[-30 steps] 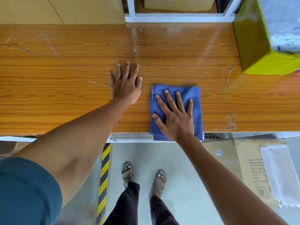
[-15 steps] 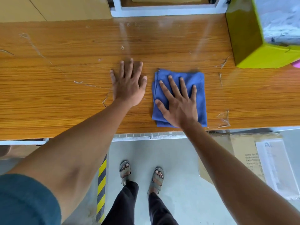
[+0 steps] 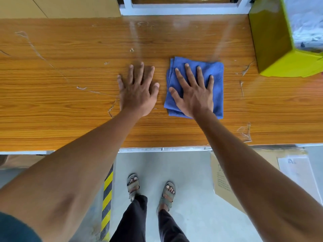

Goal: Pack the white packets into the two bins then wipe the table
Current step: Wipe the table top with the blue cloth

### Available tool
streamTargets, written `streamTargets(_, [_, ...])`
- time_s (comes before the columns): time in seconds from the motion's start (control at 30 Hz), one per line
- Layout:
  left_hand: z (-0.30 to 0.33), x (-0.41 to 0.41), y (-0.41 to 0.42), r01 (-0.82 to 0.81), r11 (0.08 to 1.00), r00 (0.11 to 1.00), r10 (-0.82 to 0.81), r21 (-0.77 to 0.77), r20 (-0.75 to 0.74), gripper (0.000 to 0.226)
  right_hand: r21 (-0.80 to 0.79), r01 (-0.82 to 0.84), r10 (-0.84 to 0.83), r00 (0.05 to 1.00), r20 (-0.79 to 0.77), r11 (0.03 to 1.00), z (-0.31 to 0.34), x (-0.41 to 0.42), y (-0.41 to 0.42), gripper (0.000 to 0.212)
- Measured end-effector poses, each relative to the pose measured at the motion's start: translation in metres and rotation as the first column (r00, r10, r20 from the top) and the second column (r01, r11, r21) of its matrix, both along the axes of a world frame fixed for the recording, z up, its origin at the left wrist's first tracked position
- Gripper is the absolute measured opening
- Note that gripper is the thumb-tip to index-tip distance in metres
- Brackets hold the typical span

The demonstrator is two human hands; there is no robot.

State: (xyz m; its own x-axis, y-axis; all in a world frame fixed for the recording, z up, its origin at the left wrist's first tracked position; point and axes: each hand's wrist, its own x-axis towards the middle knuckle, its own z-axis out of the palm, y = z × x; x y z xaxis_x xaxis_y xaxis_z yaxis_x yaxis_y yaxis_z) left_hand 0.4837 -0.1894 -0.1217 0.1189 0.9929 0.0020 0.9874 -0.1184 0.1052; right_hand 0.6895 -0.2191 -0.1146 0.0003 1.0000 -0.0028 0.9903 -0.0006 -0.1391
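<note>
A folded blue cloth (image 3: 216, 79) lies flat on the wooden table (image 3: 61, 95), right of the middle. My right hand (image 3: 194, 91) presses down on it with spread, straight fingers. Just to its left, my left hand (image 3: 138, 91) rests flat on the bare wood, fingers straight. At the far right stands a yellow-green bin (image 3: 272, 41) with white packets (image 3: 307, 23) inside it. Only this one bin is in view.
Scratches and peeling film mark the tabletop. A white shelf frame (image 3: 183, 10) runs behind the table's far edge. Below the near edge are a black-and-yellow striped strip (image 3: 107, 193), my sandalled feet and flat cardboard (image 3: 222, 179) on the grey floor.
My right hand has pushed the blue cloth away from the table's near edge toward the middle. My left hand stayed flat on the wood beside it.
</note>
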Motion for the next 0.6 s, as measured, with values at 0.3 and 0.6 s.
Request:
streamTargets(0.3, [0.001, 0.001, 0.001, -0.006, 1.000, 1.000, 0.006, -0.001, 0.012, 0.064, -0.006, -0.043, 0.043, 0.999, -0.017, 0.999, 0.001, -0.008, -0.051, 0.072])
streamTargets(0.6, [0.001, -0.002, 0.001, -0.002, 1.000, 0.999, 0.003, -0.018, 0.038, 0.065, 0.008, 0.006, -0.006, 1.000, -0.017, 1.000, 0.002, -0.010, -0.013, 0.074])
